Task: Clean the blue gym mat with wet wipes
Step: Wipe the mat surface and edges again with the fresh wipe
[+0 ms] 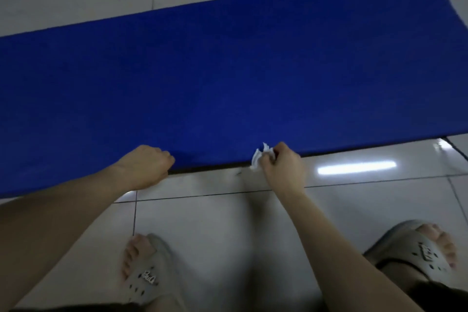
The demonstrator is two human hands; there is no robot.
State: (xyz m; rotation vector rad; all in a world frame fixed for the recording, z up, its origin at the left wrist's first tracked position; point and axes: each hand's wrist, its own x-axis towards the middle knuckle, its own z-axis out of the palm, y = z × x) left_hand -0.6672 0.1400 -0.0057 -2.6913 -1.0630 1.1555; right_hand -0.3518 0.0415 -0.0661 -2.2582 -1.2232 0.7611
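Apart, left hand point(147, 167) grips mat point(228, 71) edge, right hand point(283, 168) a wipe point(257, 158).

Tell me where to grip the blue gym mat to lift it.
Grip the blue gym mat at its near long edge, coming from the person's side and reaching under: it lies flat on the tiled floor, and that edge is nearest.

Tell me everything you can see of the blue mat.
The blue mat is a long, flat rectangle of deep blue, matte, foam-like material, with a dark lower edge showing along its near side. It lies unrolled on pale glossy floor tiles. The left hand grips its near edge; the right hand holds a crumpled white wipe at that edge.
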